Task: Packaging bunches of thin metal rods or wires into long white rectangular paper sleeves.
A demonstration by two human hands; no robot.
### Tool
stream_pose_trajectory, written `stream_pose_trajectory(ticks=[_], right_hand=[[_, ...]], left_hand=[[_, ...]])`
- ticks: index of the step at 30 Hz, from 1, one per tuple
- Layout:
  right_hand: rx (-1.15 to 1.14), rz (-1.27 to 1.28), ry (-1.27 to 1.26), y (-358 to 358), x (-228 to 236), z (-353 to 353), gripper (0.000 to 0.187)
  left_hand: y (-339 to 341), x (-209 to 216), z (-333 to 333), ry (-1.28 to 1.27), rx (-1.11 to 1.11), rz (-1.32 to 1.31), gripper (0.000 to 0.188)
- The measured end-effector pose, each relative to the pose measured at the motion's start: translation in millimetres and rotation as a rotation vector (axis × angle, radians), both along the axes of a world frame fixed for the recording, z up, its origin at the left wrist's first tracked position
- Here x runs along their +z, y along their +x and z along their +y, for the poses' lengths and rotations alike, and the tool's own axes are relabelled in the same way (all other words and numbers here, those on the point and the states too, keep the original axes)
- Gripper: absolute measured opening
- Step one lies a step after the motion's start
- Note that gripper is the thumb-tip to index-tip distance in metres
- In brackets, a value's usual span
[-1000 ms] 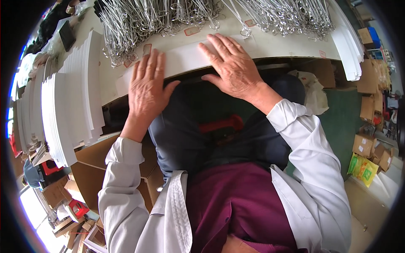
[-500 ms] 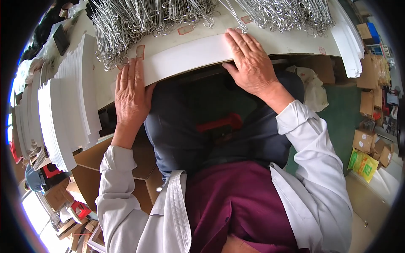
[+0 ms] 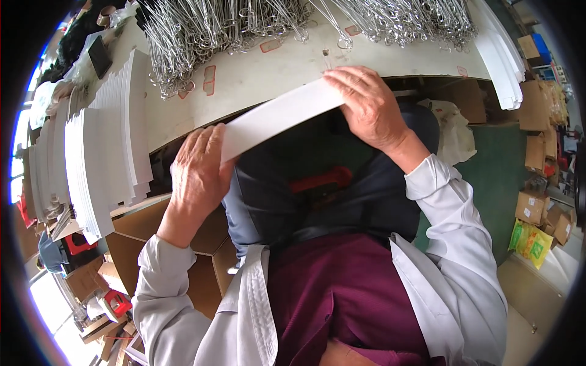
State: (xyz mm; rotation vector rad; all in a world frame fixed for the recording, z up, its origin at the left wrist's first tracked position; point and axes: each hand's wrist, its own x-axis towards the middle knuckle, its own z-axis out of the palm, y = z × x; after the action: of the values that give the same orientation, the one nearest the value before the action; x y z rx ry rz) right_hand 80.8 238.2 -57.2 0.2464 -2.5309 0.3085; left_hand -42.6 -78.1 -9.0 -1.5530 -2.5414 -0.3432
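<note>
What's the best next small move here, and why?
Probably ease the left hand slightly forward while the right hand stays put, to straighten the strip: held at both ends, it slants, its left end lower in the view and past the front edge of the table.

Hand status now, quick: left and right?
Left hand: closed, holding the strip at its left end.
Right hand: closed, holding its right end.
</note>
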Motion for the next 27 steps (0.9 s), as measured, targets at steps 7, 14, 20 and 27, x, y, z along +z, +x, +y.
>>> stream_pose_trajectory(ticks=[7,14,20,27], right_hand=[[0.218,-0.055,-0.089,12.7,4.9,-53.8,0.032],[0.04,-0.049,-0.293,38.4,10.2,-56.6,0.047],[-0.068,-0.02,-0.435,59.5,0.7,-57.6,0.044],[-0.141,0.017,-0.584,61.7,-10.1,-72.7,0.035]], left_hand=[[30.2,14.5,38.7,-0.122,-0.054,-0.668,0.068],[44.4,-6.0,54.4,-0.097,0.132,-0.78,0.056],[65.4,-19.6,48.5,0.022,0.11,-0.756,0.056],[75.6,-29.6,43.4,0.043,0.194,-0.763,0.058]])
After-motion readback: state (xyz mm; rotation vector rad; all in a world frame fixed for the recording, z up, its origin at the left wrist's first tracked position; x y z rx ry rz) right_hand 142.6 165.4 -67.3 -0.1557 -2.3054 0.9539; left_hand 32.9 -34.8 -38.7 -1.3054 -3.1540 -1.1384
